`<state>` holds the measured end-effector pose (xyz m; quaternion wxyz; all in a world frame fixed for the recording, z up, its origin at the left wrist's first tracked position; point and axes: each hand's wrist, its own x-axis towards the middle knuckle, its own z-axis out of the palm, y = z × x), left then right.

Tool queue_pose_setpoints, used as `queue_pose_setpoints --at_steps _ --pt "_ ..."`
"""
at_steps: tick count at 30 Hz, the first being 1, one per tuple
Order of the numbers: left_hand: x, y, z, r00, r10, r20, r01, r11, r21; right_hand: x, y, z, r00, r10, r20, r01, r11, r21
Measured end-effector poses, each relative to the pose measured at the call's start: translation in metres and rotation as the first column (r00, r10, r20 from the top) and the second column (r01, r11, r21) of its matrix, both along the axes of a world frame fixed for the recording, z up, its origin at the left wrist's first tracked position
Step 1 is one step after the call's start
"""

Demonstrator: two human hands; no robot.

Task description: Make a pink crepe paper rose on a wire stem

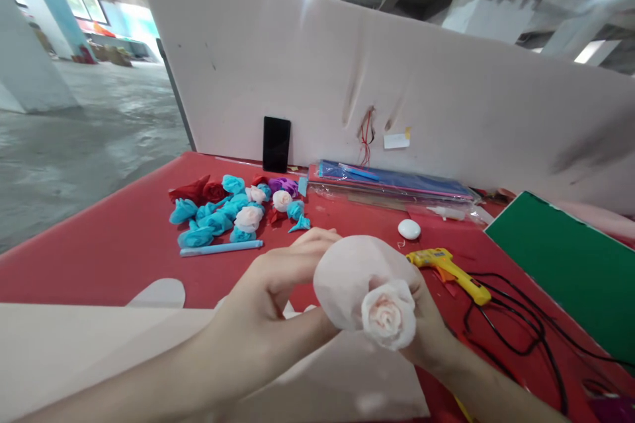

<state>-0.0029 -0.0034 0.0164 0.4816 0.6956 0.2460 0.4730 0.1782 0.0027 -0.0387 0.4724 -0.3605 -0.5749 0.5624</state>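
Concrete pillars and a grey floor [119,109] surround a red-covered bench [114,231], with a tall pale panel [278,59] standing along its far edge. Above the near part of the bench, the left hand [270,287] has its grip closed on a broad, pale pink petal [344,277]: thumb and fingers meet it at its left edge, a small gap showing between them farther back, while the tips are hidden behind the paper. Just at the petal's lower right, overlapping it, is a pale pink rose [389,317], its coiled centre facing the camera. The right hand [432,327] is directly behind and beside the rose; its fingers are mostly covered by rose and petal, so I cannot tell how far its grip is open.

Beneath both hands lies pale paper [74,350], a rounded piece [161,293] touching its far edge. Beyond the left hand, blue, red, purple and pink flowers [218,217] sit in a cluster, a light blue pen [221,248] just in front. A black phone [276,144] leans on the panel. Past the right hand rests a yellow glue gun [454,271], near black cable [533,320] and a green board [570,264].
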Motion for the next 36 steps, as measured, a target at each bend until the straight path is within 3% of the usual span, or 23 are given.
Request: queue_pose_setpoints --at_steps 7,20,24,27,31,36 --pt "-0.003 0.001 -0.006 0.997 -0.065 -0.053 0.062 0.997 -0.049 -0.005 0.0 0.004 0.995 0.032 -0.099 -0.033 0.999 -0.003" --pt "0.0 0.007 -0.013 0.992 0.12 -0.05 -0.122 0.991 -0.054 -0.015 -0.003 0.01 0.967 0.028 -0.252 -0.047 0.997 -0.068" --pt "0.004 0.009 -0.012 0.994 0.097 -0.05 -0.103 0.985 -0.142 -0.021 -0.007 0.019 0.951 -0.012 -0.309 -0.021 0.994 -0.104" --pt "0.008 0.009 -0.011 0.996 0.089 -0.014 -0.089 0.966 -0.243 -0.025 -0.01 0.026 0.917 -0.042 -0.396 -0.052 0.973 -0.224" --pt "0.012 0.009 -0.012 0.996 0.006 0.089 0.03 0.914 -0.405 -0.027 -0.013 0.028 0.878 -0.094 -0.469 -0.096 0.926 -0.366" --pt "0.013 0.009 -0.016 0.99 -0.02 0.136 0.082 0.878 -0.472 -0.026 -0.013 0.029 0.878 -0.097 -0.47 -0.094 0.925 -0.367"
